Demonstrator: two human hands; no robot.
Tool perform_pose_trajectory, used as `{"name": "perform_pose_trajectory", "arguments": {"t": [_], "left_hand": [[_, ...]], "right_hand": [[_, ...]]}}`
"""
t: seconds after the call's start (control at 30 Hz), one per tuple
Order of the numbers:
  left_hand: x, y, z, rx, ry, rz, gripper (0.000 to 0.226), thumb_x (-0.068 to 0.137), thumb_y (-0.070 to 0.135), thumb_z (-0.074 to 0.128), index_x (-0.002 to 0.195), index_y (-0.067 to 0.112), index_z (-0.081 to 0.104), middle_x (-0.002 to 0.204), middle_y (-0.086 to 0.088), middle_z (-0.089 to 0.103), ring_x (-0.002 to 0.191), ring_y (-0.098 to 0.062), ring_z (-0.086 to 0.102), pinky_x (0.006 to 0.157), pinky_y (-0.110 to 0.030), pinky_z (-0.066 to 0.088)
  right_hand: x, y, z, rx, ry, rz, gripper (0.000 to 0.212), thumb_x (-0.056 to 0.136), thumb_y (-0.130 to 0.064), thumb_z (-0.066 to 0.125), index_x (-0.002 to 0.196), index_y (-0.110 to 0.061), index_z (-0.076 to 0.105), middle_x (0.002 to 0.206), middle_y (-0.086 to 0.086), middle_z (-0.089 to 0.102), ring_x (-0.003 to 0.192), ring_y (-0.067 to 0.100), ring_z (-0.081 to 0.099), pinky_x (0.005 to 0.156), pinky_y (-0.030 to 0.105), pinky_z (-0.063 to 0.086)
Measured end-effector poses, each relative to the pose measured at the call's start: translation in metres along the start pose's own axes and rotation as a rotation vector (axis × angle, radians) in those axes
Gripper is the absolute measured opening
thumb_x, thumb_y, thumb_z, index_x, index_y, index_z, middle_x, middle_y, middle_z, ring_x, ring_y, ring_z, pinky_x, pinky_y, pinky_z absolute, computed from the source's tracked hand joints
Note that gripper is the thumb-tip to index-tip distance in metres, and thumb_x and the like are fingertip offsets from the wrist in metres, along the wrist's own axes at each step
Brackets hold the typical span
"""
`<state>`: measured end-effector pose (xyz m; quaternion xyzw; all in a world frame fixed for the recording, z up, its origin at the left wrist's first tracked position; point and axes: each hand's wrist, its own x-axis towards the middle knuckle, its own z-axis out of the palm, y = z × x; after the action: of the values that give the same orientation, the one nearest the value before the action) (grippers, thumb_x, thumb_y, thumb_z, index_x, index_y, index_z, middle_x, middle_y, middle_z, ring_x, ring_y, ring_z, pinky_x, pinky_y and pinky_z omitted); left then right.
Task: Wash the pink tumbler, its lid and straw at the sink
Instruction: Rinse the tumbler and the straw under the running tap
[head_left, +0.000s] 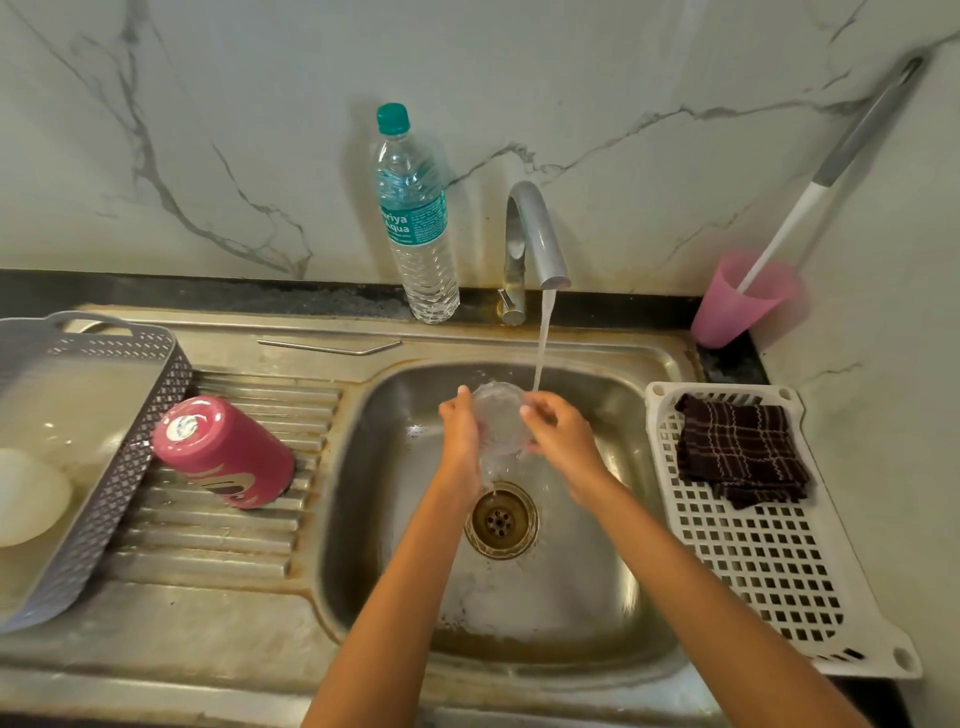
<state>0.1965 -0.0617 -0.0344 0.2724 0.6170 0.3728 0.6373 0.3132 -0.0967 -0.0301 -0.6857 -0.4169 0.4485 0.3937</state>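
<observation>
Pink tumbler (223, 451) inverted; lid (500, 418) held edgewise.

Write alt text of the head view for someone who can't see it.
The left hand and right hand hold a clear lid at the running water over the sink. The pink tumbler sits upside down on the drainboard; a metal straw lies behind it.

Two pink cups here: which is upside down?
The dark pink tumbler on the ribbed drainboard, base up; the pale pink plastic cup in the corner stands mouth-up.
</observation>
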Motion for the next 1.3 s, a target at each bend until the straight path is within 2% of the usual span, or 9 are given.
{"name": "perform_pose_trajectory", "arguments": {"t": [0.1,0.23,0.37,0.57,0.8,0.9,1.0,1.13,1.3], "left_hand": [[-0.008,0.000,-0.024,-0.001,0.036,0.030,0.035,0.101,0.037,0.036,0.125,0.012,0.042,0.111,-0.007,0.052,0.091,-0.015,0.051,0.066,-0.025,0.046],[0.002,0.000,-0.067,0.231,0.212,0.297,0.029,0.094,0.037,0.052,0.116,0.017,0.051,0.116,-0.006,0.054,0.105,-0.022,0.055,0.085,-0.036,0.050],[0.019,0.016,-0.102,0.369,0.434,0.400,0.043,0.096,0.036,0.053,0.131,0.011,0.054,0.133,-0.016,0.046,0.124,-0.034,0.047,0.103,-0.052,0.044],[0.038,0.052,-0.114,0.348,0.612,0.455,0.050,0.100,0.017,0.046,0.146,0.004,0.034,0.145,-0.019,0.037,0.131,-0.034,0.042,0.108,-0.045,0.038],[0.073,0.067,-0.127,0.401,0.773,0.447,0.044,0.100,0.008,0.039,0.143,-0.001,0.039,0.147,-0.020,0.036,0.136,-0.033,0.035,0.109,-0.036,0.029],[0.080,0.064,-0.132,0.424,0.807,0.437,0.043,0.100,0.008,0.038,0.141,-0.003,0.041,0.147,-0.020,0.039,0.136,-0.033,0.034,0.110,-0.036,0.025],[0.083,0.063,-0.134,0.436,0.818,0.465,0.043,0.101,0.010,0.038,0.141,-0.003,0.040,0.147,-0.019,0.040,0.137,-0.033,0.033,0.113,-0.039,0.027],[0.081,0.063,-0.136,0.401,0.817,0.476,0.051,0.101,0.023,0.046,0.146,-0.001,0.035,0.152,-0.017,0.035,0.142,-0.031,0.026,0.117,-0.041,0.024],[0.072,0.058,-0.126,0.487,0.803,0.559,0.060,0.101,0.031,0.047,0.149,0.001,0.029,0.158,-0.013,0.025,0.148,-0.028,0.014,0.120,-0.046,0.019]], "right_hand": [[-0.008,-0.006,0.017,0.095,-0.013,0.036,0.016,0.096,-0.019,0.059,0.111,-0.020,0.064,0.104,-0.003,0.062,0.089,0.011,0.064,0.082,0.034,0.059],[-0.001,-0.021,0.060,0.149,-0.057,0.088,0.010,0.095,-0.015,0.060,0.104,-0.017,0.063,0.093,-0.004,0.062,0.085,0.011,0.063,0.080,0.036,0.060],[0.023,-0.049,0.107,0.130,-0.087,0.057,0.016,0.090,-0.015,0.066,0.106,-0.013,0.063,0.089,-0.005,0.060,0.079,0.009,0.063,0.074,0.035,0.060],[0.064,-0.085,0.165,0.108,-0.152,0.057,0.016,0.082,-0.007,0.070,0.091,-0.017,0.062,0.096,0.009,0.068,0.091,0.027,0.069,0.081,0.046,0.058],[0.087,-0.087,0.202,0.116,-0.260,0.142,0.027,0.084,0.006,0.059,0.106,-0.009,0.065,0.115,0.018,0.066,0.096,0.026,0.067,0.081,0.036,0.059],[0.087,-0.088,0.203,0.149,-0.286,0.134,0.028,0.084,0.009,0.058,0.110,-0.001,0.065,0.109,0.018,0.067,0.086,0.021,0.065,0.074,0.028,0.058],[0.096,-0.091,0.195,-0.111,-0.211,-0.038,0.027,0.086,0.001,0.055,0.108,-0.006,0.070,0.100,0.011,0.068,0.079,0.021,0.066,0.083,0.035,0.057],[0.110,-0.088,0.186,-0.566,-0.114,-0.359,0.032,0.089,-0.001,0.050,0.112,-0.009,0.071,0.123,0.019,0.060,0.117,0.031,0.054,0.100,0.036,0.044],[0.125,-0.083,0.181,-0.685,-0.101,-0.493,0.022,0.091,-0.006,0.052,0.103,-0.002,0.070,0.113,0.015,0.060,0.110,0.030,0.054,0.084,0.034,0.044]]}}
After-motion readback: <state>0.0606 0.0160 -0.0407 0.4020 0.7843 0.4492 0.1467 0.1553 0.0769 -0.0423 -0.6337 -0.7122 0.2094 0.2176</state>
